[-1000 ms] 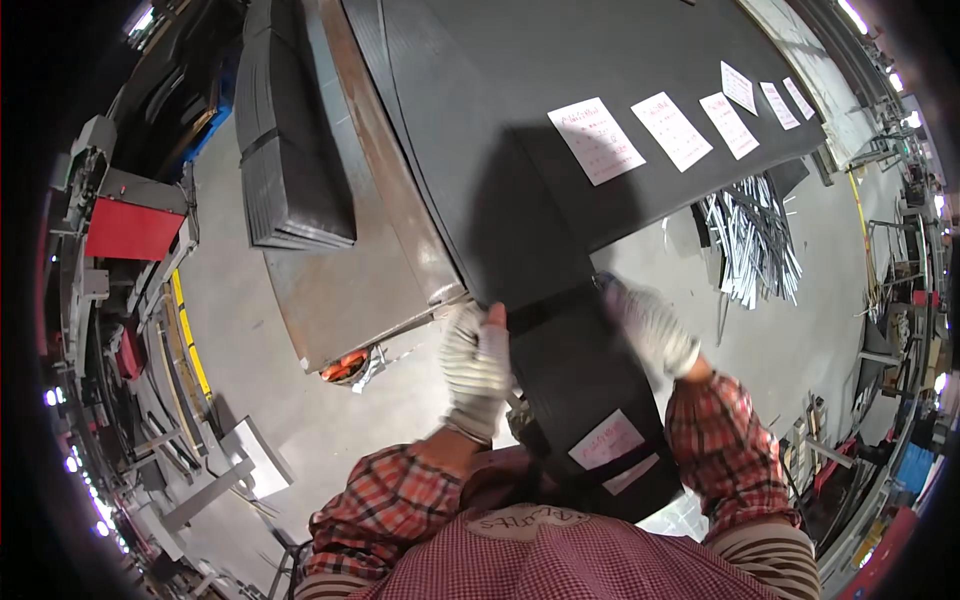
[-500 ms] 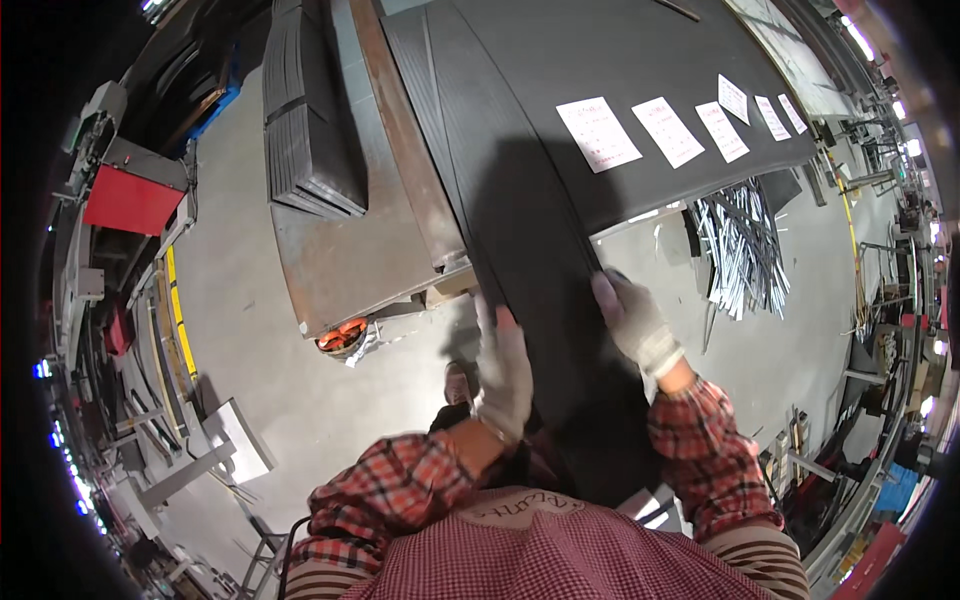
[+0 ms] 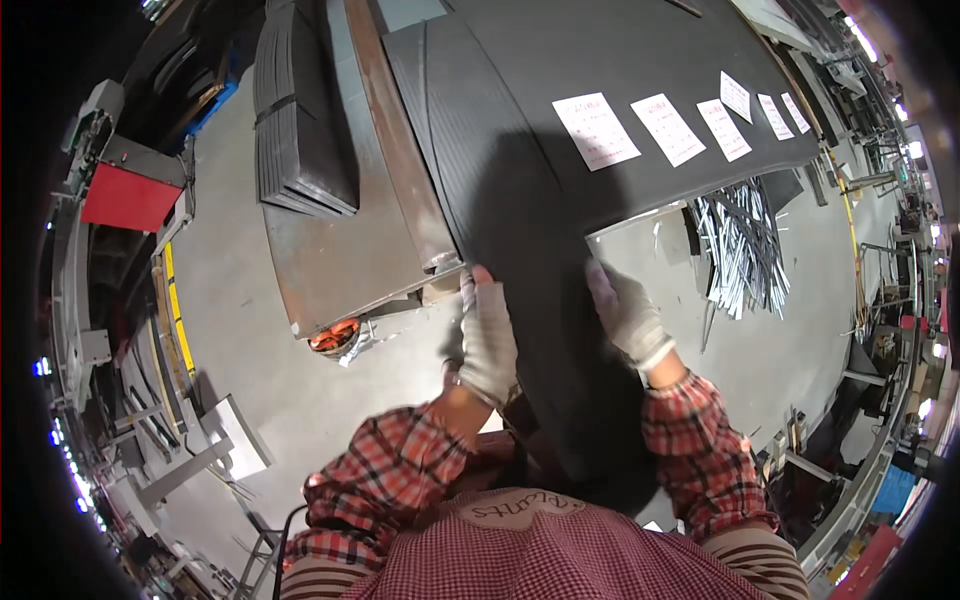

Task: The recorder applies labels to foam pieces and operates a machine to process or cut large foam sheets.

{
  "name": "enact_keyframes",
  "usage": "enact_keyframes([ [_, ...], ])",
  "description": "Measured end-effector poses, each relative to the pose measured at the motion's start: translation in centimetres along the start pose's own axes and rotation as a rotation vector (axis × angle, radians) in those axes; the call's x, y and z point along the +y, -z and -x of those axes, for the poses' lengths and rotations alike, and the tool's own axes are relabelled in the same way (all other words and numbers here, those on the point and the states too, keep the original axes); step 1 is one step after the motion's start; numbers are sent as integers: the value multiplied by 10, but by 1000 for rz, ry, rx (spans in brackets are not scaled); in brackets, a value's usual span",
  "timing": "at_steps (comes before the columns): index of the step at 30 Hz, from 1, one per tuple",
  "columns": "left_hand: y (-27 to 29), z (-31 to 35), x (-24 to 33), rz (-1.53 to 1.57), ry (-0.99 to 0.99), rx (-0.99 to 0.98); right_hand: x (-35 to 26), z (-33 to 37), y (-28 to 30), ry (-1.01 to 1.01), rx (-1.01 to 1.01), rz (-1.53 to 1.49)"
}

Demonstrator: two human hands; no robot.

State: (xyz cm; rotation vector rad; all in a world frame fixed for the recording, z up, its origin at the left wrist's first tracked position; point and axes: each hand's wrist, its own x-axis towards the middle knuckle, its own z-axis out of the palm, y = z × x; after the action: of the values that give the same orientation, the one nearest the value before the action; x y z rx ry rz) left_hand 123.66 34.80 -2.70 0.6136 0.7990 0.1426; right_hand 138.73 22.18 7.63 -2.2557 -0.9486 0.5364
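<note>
A long dark strip of sheet material [image 3: 555, 330] runs from my body out onto the black-topped table, its near part hanging past the table's edge. White gloves cover both hands. My left hand [image 3: 488, 340] is closed on the strip's left edge, close to the table corner, with the thumb side on top. On the opposite edge, my right hand [image 3: 630, 318] holds the strip, its lower fingers hidden beneath. Thin dark strips [image 3: 440, 130] lie layered along the left side of the table surface [image 3: 600, 50].
A banded bundle of dark folded panels [image 3: 300, 140] rests on a brown metal surface [image 3: 320, 260] at left. A basket with orange items [image 3: 338, 340] sits below it. Paper sheets [image 3: 595, 130] lie on the table. Narrow offcuts [image 3: 742, 245] are heaped at right.
My left hand has moved forward and slightly left along the strip's edge. My right hand has shifted slightly forward and left. The strip now lies closer to the table's layered strips.
</note>
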Motion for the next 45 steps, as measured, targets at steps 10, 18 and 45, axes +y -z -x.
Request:
enact_keyframes([
  [10, -57, 29, 47, 207, -36, 130, 2, 2, 7, 13, 4, 59],
  [18, -75, 117, 101, -622, -704, -2, -73, -4, 72, 352, -680, -884],
  [45, 23, -10, -15, 157, 60, -437, 133, -32, -41, 56, -514, -567],
])
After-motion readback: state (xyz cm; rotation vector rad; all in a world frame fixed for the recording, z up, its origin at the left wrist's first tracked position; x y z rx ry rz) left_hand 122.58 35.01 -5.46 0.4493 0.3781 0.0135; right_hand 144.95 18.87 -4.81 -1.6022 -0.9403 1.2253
